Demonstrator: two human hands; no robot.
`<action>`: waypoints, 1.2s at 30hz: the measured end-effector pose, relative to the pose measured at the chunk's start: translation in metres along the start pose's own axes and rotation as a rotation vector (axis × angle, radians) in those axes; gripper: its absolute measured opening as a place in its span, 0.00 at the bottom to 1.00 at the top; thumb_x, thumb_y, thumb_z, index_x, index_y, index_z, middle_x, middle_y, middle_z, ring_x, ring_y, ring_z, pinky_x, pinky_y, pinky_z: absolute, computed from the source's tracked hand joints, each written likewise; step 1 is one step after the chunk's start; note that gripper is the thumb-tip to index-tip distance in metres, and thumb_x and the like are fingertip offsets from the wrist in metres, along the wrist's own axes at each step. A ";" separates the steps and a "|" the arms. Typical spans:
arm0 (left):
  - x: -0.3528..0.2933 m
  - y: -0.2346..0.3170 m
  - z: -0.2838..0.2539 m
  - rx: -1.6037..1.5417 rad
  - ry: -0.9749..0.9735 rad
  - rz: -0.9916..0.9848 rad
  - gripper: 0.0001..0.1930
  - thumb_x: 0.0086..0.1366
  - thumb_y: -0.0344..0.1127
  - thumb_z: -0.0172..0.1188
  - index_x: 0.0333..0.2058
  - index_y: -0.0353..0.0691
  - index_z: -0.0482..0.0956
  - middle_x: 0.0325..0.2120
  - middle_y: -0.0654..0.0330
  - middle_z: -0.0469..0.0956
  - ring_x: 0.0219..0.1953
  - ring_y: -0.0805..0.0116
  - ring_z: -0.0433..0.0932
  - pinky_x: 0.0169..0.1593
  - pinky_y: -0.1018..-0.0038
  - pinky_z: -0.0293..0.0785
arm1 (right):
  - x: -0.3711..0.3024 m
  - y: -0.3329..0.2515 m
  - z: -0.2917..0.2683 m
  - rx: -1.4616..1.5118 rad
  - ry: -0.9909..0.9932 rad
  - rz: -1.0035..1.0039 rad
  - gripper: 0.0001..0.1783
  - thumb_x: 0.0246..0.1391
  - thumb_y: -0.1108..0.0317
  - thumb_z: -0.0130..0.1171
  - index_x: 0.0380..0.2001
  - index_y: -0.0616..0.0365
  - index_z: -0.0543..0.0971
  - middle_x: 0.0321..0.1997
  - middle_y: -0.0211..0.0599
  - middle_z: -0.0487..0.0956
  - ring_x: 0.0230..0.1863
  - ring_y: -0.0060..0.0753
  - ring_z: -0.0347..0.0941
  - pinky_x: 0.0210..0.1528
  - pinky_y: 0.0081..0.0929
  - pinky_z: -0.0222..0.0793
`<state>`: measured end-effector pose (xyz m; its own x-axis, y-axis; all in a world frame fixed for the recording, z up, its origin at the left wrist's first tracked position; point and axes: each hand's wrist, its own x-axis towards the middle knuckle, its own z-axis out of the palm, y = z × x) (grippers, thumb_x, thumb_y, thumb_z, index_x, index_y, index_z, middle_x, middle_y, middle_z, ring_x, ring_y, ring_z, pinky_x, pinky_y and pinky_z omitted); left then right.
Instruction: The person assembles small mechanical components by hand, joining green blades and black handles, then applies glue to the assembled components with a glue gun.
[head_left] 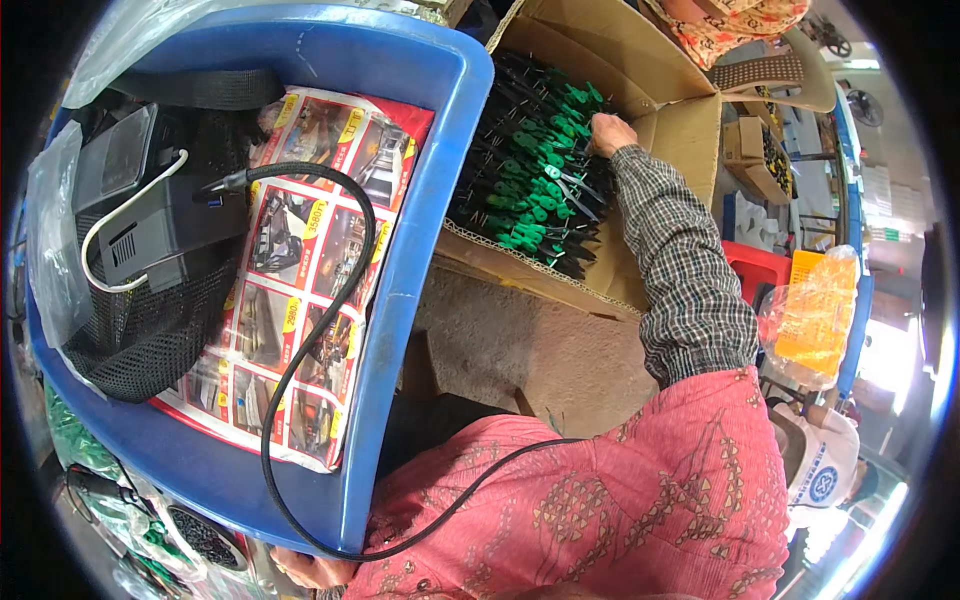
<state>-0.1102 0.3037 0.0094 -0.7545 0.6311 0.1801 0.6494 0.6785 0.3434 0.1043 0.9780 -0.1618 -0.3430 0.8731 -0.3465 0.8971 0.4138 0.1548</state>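
At the right side of an open cardboard box [690,150], my right hand [612,135] is curled closed, its fingertips hidden against the contents. Whatever those fingers hold, I cannot make out. The box is packed with rows of green-and-black pieces [545,170], with green heads, long dark parts and thin metal pins. My left hand [312,568] shows only in part at the lower edge, just below the corner of a blue plastic bin [400,300]. Its fingers are mostly hidden, so their state is unclear.
Inside the bin lie a printed red-and-white bag [300,250], black mesh [150,340] and a dark device [165,235] with a black cable [350,290] running across to my clothes. An orange packet [815,315] and a red container [755,265] stand at right.
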 end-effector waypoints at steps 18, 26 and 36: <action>0.033 0.039 0.003 0.300 0.107 0.404 0.30 0.54 0.25 0.64 0.56 0.37 0.66 0.40 0.44 0.72 0.34 0.46 0.77 0.33 0.59 0.74 | 0.009 0.020 0.033 0.196 -0.070 0.085 0.60 0.41 0.55 0.74 0.67 0.62 0.46 0.65 0.69 0.57 0.63 0.64 0.62 0.63 0.46 0.63; 0.044 0.051 -0.001 0.359 0.146 0.425 0.10 0.60 0.33 0.61 0.37 0.34 0.81 0.34 0.46 0.76 0.25 0.50 0.76 0.26 0.62 0.71 | 0.023 0.035 0.054 0.148 -0.059 -0.077 0.49 0.49 0.62 0.66 0.67 0.57 0.47 0.64 0.67 0.60 0.65 0.62 0.60 0.65 0.47 0.60; 0.050 0.038 0.003 0.236 0.400 0.431 0.16 0.39 0.32 0.63 0.33 0.44 0.82 0.30 0.59 0.73 0.20 0.71 0.69 0.22 0.73 0.68 | 0.091 0.076 -0.041 0.143 0.355 -0.264 0.37 0.49 0.57 0.66 0.58 0.68 0.68 0.58 0.56 0.73 0.61 0.50 0.67 0.62 0.36 0.61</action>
<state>-0.1234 0.3623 0.0283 -0.3676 0.7081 0.6029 0.8719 0.4879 -0.0413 0.1301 1.0992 -0.1436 -0.6169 0.7869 -0.0145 0.7868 0.6162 -0.0342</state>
